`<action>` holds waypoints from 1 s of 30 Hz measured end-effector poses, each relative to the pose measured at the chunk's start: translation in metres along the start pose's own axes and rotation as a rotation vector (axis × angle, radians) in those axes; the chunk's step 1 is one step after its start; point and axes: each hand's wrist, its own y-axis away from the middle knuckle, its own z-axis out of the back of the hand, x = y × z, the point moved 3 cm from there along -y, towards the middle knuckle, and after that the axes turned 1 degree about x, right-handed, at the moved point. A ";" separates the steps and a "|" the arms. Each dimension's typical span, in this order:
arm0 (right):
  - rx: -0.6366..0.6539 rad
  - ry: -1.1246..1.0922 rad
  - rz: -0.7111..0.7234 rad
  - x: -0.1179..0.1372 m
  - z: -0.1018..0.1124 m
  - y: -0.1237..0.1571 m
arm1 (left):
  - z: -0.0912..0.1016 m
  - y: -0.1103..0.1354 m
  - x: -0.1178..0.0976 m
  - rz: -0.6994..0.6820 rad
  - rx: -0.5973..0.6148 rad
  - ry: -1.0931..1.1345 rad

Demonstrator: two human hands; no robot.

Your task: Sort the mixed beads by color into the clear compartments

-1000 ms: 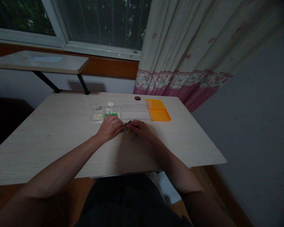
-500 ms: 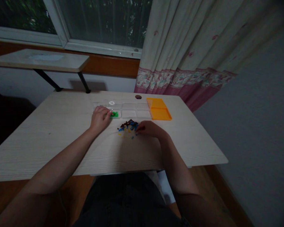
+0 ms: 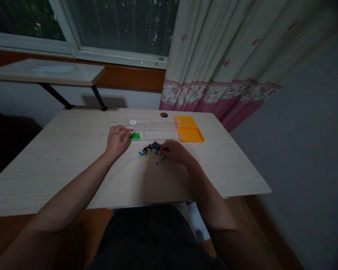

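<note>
My left hand (image 3: 117, 141) is at the left end of a clear plastic compartment box (image 3: 153, 135), fingers and thumb closed on its edge. Small green pieces (image 3: 135, 135) lie in the compartment beside my fingertips. In front of the box a loose pile of small brown pieces (image 3: 152, 146), blue pieces (image 3: 142, 153) and yellow pieces (image 3: 141, 159) is spread on the table. My right hand (image 3: 175, 150) is at the pile's right side, its thumb and fingers pinched together low over the pieces. What sits between those fingertips is too small to make out.
An orange lid or tray (image 3: 190, 129) lies at the box's right end. Behind it, the pale table (image 3: 225, 165) has a round cable hole (image 3: 163, 115). A raised shelf (image 3: 81, 75) on black legs stands at the back left, and a curtain (image 3: 214, 75) hangs behind the table.
My right hand has shifted slightly left and away from me over the pile, exposing some blue pieces beneath it. My left hand has moved slightly left, uncovering more green pieces.
</note>
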 end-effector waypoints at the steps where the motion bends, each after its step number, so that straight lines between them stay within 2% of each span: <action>1: -0.024 -0.007 0.001 0.000 0.000 0.000 | 0.000 0.000 0.000 0.002 0.003 0.000; 6: -0.136 -0.198 0.008 0.007 -0.002 -0.002 | 0.003 0.000 -0.009 -0.042 0.021 0.025; 10: -0.201 -0.411 -0.076 0.011 -0.013 -0.006 | 0.006 0.002 -0.032 -0.187 0.094 0.081; 14: -0.184 -0.567 -0.162 0.012 -0.024 -0.008 | 0.005 0.010 -0.059 -0.355 0.236 0.101; 17: -0.159 -0.643 -0.167 0.015 -0.027 -0.009 | 0.003 0.013 -0.071 -0.387 0.299 0.103; 25: -0.102 -0.670 -0.160 0.020 -0.035 -0.010 | 0.000 0.015 -0.073 -0.402 0.309 0.100; 30: -0.089 -0.616 -0.113 0.020 -0.031 -0.008 | 0.000 0.016 -0.069 -0.407 0.315 0.081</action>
